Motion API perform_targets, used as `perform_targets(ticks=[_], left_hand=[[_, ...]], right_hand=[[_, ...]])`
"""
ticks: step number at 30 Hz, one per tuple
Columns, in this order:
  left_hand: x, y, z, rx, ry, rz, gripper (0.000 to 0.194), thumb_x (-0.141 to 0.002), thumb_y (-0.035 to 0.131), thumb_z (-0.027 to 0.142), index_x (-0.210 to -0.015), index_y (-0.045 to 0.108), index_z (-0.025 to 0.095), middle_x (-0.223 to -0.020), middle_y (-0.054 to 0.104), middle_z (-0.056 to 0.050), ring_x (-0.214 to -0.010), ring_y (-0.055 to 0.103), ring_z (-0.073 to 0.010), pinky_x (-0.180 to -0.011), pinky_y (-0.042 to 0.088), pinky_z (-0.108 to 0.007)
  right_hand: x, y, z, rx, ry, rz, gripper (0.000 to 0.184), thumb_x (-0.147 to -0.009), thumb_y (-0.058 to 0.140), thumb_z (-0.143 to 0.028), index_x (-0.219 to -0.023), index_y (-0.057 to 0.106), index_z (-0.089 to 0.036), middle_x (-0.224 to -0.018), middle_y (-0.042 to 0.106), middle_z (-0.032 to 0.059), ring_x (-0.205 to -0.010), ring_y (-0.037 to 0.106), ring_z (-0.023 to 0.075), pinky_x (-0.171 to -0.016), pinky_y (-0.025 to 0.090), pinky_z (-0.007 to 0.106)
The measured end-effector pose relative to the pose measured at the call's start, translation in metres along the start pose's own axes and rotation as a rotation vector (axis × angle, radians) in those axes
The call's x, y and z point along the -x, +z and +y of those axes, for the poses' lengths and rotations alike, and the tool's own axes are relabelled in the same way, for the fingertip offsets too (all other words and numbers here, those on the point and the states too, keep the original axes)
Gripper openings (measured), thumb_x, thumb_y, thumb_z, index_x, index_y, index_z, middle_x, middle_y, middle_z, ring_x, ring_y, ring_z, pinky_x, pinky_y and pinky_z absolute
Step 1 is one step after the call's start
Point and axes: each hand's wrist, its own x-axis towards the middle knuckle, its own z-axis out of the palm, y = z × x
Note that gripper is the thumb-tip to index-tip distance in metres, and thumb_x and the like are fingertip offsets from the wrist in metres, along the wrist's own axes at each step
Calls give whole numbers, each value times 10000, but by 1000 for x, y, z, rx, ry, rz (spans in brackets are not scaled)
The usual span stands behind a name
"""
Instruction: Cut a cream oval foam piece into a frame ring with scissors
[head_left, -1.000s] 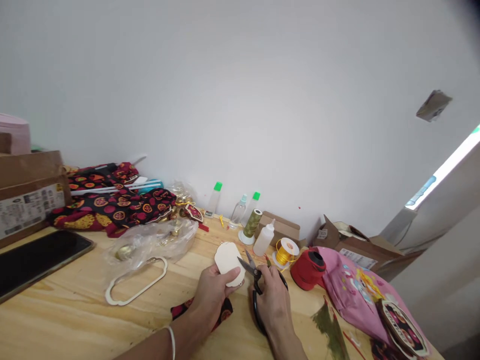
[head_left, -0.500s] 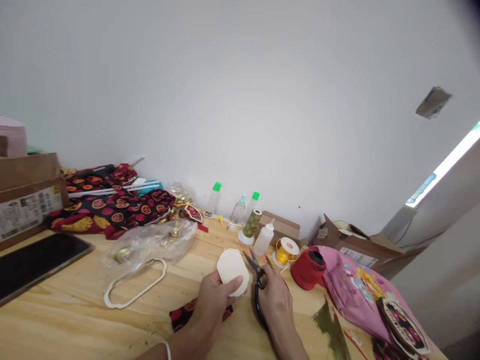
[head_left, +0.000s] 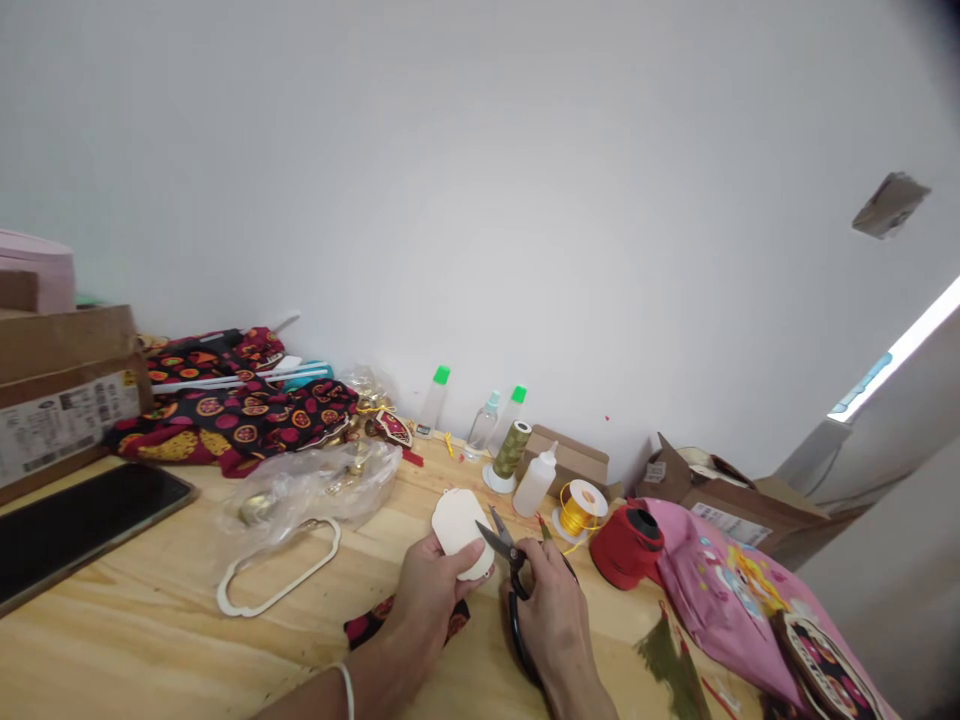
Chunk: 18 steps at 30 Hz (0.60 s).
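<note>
My left hand (head_left: pixel 429 590) is closed on a pale flat plaque (head_left: pixel 459 525) with scalloped edges, the thumb lying across its face. A pair of black-handled scissors (head_left: pixel 517 580) is in my right hand (head_left: pixel 553 610), fingers around the handles. Their blades are parted, and one overlaps the right edge of the plaque in view; whether it touches cannot be told. Below my left wrist a piece of dark patterned fabric (head_left: pixel 364 626) lies on the table, partly covered. A pale scalloped frame (head_left: pixel 279 580) rests to the left beside a clear plastic bag (head_left: pixel 315 490).
Behind my hands stand a white squeeze bottle (head_left: pixel 535 480), a green thread spool (head_left: pixel 513 450), a yellow cord spool (head_left: pixel 581 508) and a red thread cone (head_left: pixel 627 548). A phone (head_left: pixel 82 520) lies left. Green tassels (head_left: pixel 667 655) and a pink bag (head_left: pixel 739 600) are right.
The scissors have come nearer the plaque, one blade now overlapping its right edge. The plaque is tilted a little differently in my left hand. The whole view has shifted slightly.
</note>
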Motion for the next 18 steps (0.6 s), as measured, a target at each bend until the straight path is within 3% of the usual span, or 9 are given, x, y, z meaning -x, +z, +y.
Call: perform_targets(ticks=[9, 12, 18], left_hand=[[0, -1, 1, -17, -1, -16, 137, -626, 578, -14, -693, 624, 96, -619, 677, -60, -548, 619, -141, -566, 519, -265], [2, -2, 1, -31, 0, -36, 136, -597, 617, 9, -702, 629, 94, -642, 682, -70, -581, 627, -159, -578, 519, -278], [1, -2, -2, -121, -27, -133, 184, -531, 692, 93, -708, 642, 88, -647, 682, -73, -561, 612, -162, -575, 503, -292]], right_hand=[[-3, 0, 0, 4, 60, -30, 211, -647, 461, -97, -790, 541, -230, -755, 541, 8, -689, 553, 153, -562, 387, 211], [-3, 2, 6, -91, 69, 69, 223, -650, 454, -98, -807, 564, -212, -756, 569, 25, -699, 559, 169, -599, 410, 243], [-4, 3, 11, -536, -45, 332, 285, -730, 485, -224, -992, 554, -137, -827, 619, 67, -725, 572, 171, -658, 453, 279]])
